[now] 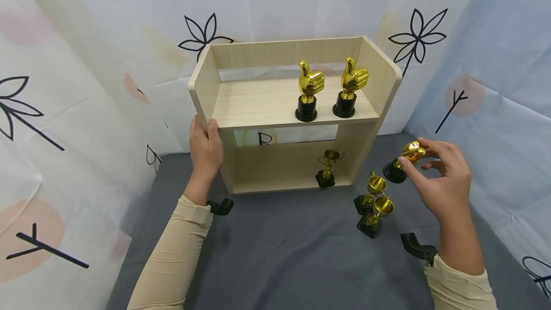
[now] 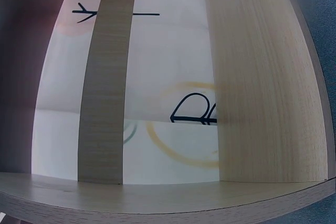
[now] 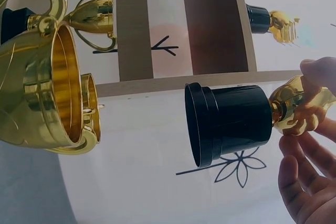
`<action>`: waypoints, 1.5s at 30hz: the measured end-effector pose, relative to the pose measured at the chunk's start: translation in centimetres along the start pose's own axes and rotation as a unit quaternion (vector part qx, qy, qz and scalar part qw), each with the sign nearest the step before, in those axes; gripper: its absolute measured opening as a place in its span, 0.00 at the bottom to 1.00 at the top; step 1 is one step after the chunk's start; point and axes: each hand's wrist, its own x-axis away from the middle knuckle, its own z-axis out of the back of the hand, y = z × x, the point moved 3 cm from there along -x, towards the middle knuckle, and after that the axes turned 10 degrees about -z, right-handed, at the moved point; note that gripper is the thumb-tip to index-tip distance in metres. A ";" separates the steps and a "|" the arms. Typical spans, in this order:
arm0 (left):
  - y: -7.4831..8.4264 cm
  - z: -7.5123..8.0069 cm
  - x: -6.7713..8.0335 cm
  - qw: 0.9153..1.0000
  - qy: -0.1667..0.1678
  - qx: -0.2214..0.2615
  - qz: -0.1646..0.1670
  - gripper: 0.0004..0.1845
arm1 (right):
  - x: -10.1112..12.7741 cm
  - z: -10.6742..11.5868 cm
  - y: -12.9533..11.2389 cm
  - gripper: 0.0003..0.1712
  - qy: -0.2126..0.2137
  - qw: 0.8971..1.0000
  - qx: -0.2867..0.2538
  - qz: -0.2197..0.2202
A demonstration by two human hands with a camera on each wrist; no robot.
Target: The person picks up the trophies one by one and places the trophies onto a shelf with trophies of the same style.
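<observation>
My right hand (image 1: 447, 176) pinches a gold thumbs-up trophy (image 1: 412, 153) by its golden part, its black base tilted down to the left, above the grey cloth. The right wrist view shows the fingers round the gold part and the black base (image 3: 228, 121) free. My left hand (image 1: 205, 147) grips the left side of a pale wooden shelf (image 1: 267, 102) at the upper board's height. Two more thumbs-up trophies (image 1: 310, 91) (image 1: 350, 87) stand on the upper board, towards the right. A gold cup trophy (image 1: 329, 164) stands on the lower board at its right.
Two gold cup trophies, one behind (image 1: 374, 186) and one in front (image 1: 380, 208), stand close together on the grey cloth (image 1: 284, 252), right of the shelf. Patterned white fabric (image 1: 280, 4) hangs behind and at both sides. The left wrist view faces the shelf's inside.
</observation>
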 end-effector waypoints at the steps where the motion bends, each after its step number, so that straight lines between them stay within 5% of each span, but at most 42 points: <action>1: 0.0 0.0 0.0 1.000 0.000 0.000 0.000 0.27 | 0.0 0.0 -0.1 0.33 -0.003 1.000 0.001 0.001; 45: -0.1 0.0 -0.1 1.000 -0.002 -0.003 -0.001 0.27 | -0.6 -2.3 -1.7 0.33 -0.015 0.998 -0.052 0.011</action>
